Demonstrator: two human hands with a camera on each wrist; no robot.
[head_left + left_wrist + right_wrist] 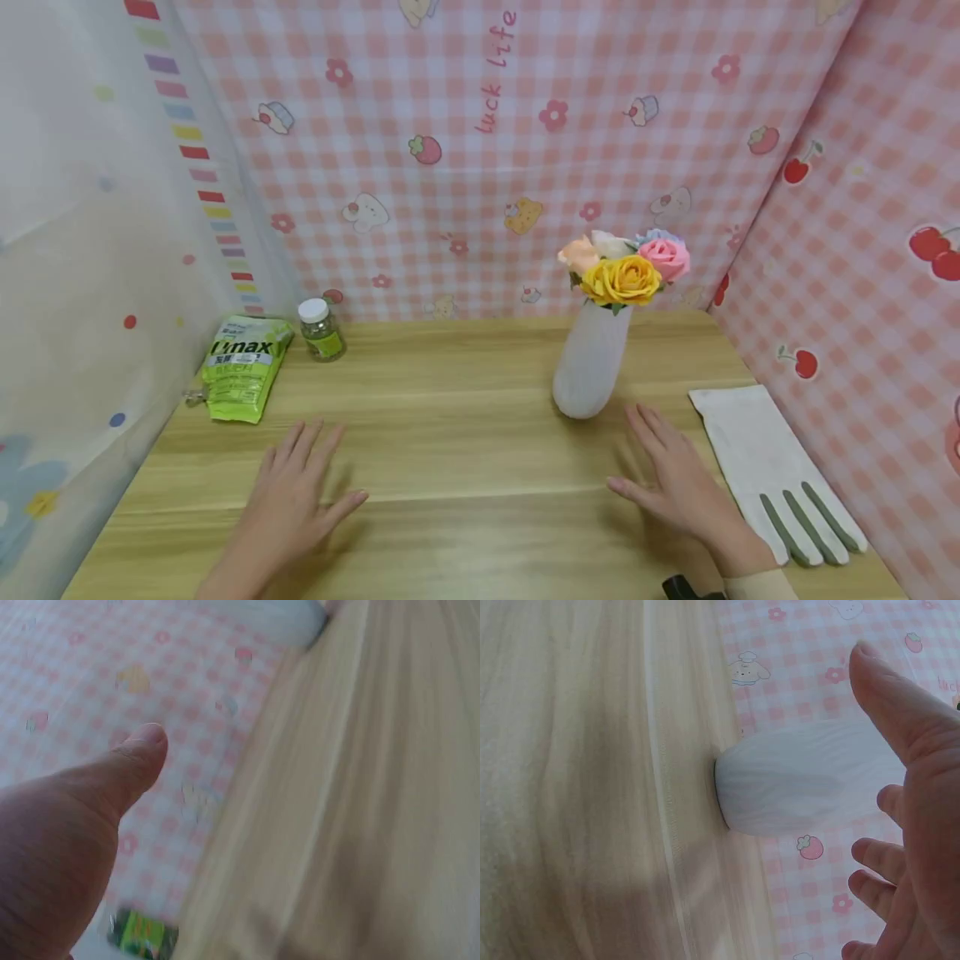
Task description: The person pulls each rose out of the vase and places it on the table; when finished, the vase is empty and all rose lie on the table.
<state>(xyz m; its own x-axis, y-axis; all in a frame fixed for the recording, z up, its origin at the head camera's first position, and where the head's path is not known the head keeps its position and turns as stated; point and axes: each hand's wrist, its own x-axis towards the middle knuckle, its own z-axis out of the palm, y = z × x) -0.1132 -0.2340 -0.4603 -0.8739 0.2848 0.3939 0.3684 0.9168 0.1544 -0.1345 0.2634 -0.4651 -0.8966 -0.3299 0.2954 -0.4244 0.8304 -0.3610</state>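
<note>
My left hand (pixel 288 500) hovers low over the left part of the wooden table, palm down, fingers spread, holding nothing. Ahead of it lies a green Umax packet (pixel 243 371), beside a small jar (pixel 322 332) with a white lid. My right hand (pixel 675 479) is also spread and holds nothing, just in front of and right of a white ribbed vase (pixel 592 362). Yellow, pink, peach, white and blue flowers (pixel 624 279) stand in the vase. In the right wrist view the vase (pixel 802 780) shows beyond the thumb, apart from the fingers.
White gloves (pixel 757 450) with green-grey stripes lie at the table's right edge, next to my right hand. Pink checked cloth (pixel 465 192) hangs behind the table (pixel 450 450) and along its right side. A pale sheet (pixel 105 250) hangs on the left.
</note>
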